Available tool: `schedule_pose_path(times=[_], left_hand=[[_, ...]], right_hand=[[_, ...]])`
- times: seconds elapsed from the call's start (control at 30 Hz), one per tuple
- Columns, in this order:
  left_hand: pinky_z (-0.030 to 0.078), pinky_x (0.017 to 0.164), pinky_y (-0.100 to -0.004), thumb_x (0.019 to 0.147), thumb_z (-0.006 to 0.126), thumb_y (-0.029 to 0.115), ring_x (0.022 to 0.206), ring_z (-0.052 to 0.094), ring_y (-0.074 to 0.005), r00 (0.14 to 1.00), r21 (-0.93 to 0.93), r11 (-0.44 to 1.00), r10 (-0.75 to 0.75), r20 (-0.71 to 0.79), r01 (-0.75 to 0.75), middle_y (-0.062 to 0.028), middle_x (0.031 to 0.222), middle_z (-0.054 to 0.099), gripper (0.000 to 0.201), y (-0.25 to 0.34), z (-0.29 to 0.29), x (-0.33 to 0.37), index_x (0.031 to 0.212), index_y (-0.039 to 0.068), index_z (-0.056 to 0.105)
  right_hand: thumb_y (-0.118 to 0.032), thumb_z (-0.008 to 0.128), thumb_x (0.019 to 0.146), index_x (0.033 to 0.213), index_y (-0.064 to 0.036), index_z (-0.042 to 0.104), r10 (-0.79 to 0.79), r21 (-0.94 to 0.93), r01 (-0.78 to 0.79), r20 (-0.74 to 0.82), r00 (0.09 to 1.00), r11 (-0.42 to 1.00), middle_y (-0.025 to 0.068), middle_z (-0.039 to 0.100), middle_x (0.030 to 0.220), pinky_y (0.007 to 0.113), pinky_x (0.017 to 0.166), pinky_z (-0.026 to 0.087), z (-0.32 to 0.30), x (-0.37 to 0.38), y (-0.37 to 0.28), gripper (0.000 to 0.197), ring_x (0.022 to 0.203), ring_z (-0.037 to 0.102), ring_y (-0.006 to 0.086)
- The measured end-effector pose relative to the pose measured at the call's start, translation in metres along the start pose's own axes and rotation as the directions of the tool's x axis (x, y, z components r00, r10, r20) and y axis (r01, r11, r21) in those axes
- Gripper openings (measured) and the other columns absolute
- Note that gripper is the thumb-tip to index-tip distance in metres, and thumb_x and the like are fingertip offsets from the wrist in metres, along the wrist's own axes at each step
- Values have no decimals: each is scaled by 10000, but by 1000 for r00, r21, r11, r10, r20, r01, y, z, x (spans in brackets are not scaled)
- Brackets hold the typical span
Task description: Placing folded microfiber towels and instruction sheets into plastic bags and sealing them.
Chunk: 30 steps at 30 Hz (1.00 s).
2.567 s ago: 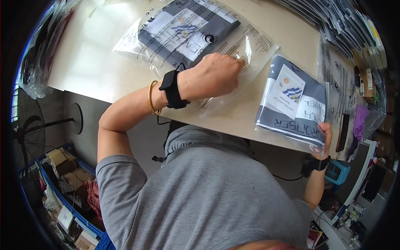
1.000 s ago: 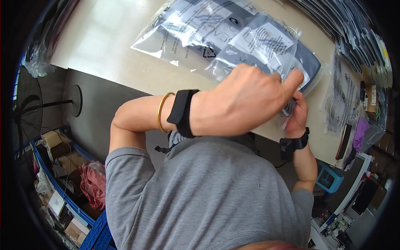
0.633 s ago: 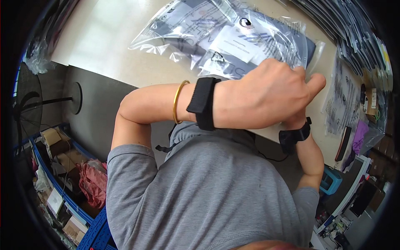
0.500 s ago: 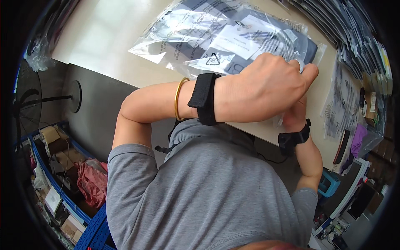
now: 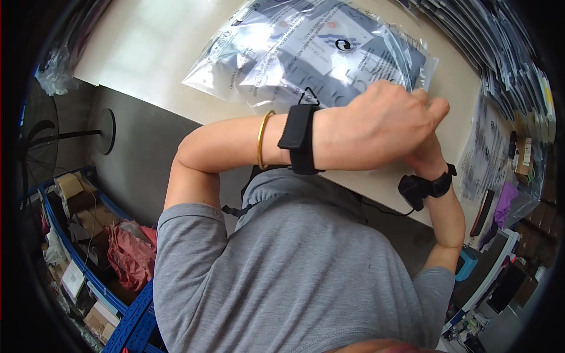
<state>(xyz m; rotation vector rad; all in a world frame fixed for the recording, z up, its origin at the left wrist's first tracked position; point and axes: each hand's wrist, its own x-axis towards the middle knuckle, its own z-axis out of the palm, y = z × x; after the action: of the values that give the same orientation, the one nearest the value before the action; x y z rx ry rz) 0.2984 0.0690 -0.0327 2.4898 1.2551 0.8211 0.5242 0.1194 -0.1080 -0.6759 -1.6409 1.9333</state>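
A clear plastic bag (image 5: 268, 67) with dark printing lies on the pale table, a folded grey-blue garment and a white paper showing through its film. My left hand (image 5: 382, 126) is closed at the bag's near right corner, its back toward me and its fingers curled away. What it grips, if anything, is out of sight. Below and partly behind it is my right hand (image 5: 425, 157), its fingers covered by the left. Each wrist wears a black strap; a gold bangle (image 5: 265, 139) circles my left forearm.
Stacked bagged garments (image 5: 506, 59) line the table's far right. Printed plastic bags (image 5: 482, 153) lie along the right edge, near a small brown box (image 5: 524, 156). At left, a black fan (image 5: 106, 132) stands beyond the table edge, above a blue-edged bin (image 5: 88, 265) holding cartons and red plastic.
The bag's right end has drawn left and its film lies flatter, with the paper inside showing differently. Both my hands have shifted slightly right and stay close together.
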Motion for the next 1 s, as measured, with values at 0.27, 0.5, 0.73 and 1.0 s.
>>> schedule_pose_path(times=[0.27, 0.5, 0.73, 1.0], left_hand=[[502, 503, -410, 729, 641, 58, 641, 650, -356, 982, -187, 965, 189, 9, -184, -170, 808, 595, 351, 23, 2, 3, 1007, -30, 445], [525, 537, -426, 650, 682, 60, 648, 666, -366, 971, -237, 941, 235, -53, -241, -173, 717, 622, 372, 21, 2, 4, 952, -53, 497], [524, 707, -403, 782, 671, 143, 939, 615, -341, 996, -221, 972, 86, 11, -81, -155, 1057, 581, 470, 11, -27, -23, 1178, -3, 463], [236, 1056, -642, 787, 673, 419, 1404, 218, -360, 973, 326, 944, -119, 198, 49, -134, 1499, 294, 629, -42, -20, -89, 1366, 271, 478]], right_hand=[[-202, 547, 902, 1329, -68, 484, -73, -447, 106, 89, 993, 888, 174, 486, 1331, 392, 1036, 399, 5, -31, -46, 452, 1246, 469, 285], [-203, 549, 902, 1330, -79, 486, -115, -750, 191, 153, 981, 634, 177, 486, 1326, 391, 1037, 396, 70, 60, -18, 450, 1250, 463, 292], [-223, 516, 933, 1351, -76, 454, -187, -651, 374, 340, 922, 660, 189, 500, 1303, 393, 1018, 417, 54, 54, -28, 447, 1218, 490, 317], [-249, 408, 1002, 1445, -25, 242, 343, 261, -311, -90, 935, 914, 227, 543, 1256, 398, 937, 491, -30, 14, -28, 523, 1102, 592, 276]])
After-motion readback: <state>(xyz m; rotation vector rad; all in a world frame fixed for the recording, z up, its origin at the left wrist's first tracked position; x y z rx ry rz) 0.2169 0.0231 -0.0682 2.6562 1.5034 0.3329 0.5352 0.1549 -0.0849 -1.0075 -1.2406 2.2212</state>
